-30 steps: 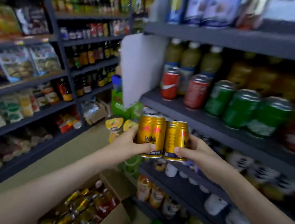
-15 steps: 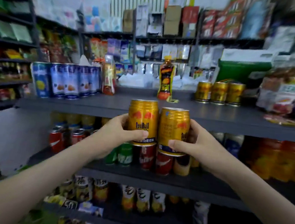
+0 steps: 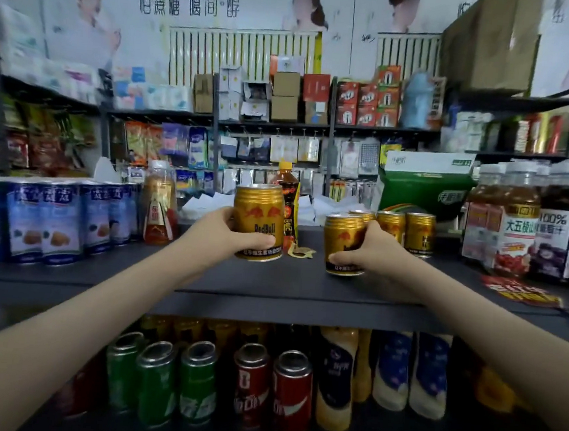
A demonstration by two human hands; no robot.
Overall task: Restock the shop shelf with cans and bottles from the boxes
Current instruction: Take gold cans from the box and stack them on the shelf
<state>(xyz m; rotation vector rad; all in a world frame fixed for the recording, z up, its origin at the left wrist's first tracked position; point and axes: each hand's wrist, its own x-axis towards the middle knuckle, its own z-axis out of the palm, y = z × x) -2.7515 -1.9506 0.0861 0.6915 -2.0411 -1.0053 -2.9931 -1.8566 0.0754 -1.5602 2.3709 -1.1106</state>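
Gold-lacquered metal, smooth and cylindrical, characterises both cans. The left can (image 3: 258,222) is clasped by the left hand (image 3: 218,232), thumb across the label; the right can (image 3: 342,244) is wrapped by the right hand (image 3: 374,252). Both are positioned on or just above the matt dark top shelf (image 3: 287,284); contact cannot be confirmed. The placement step is judged in progress. Next, each can should be slid toward 1 o'clock, beside the matching gold row (image 3: 405,231), then released.

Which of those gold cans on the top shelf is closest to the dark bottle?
The gold can in the left hand. It overlaps the dark bottle just behind it; the right hand's can and the row behind sit further right.
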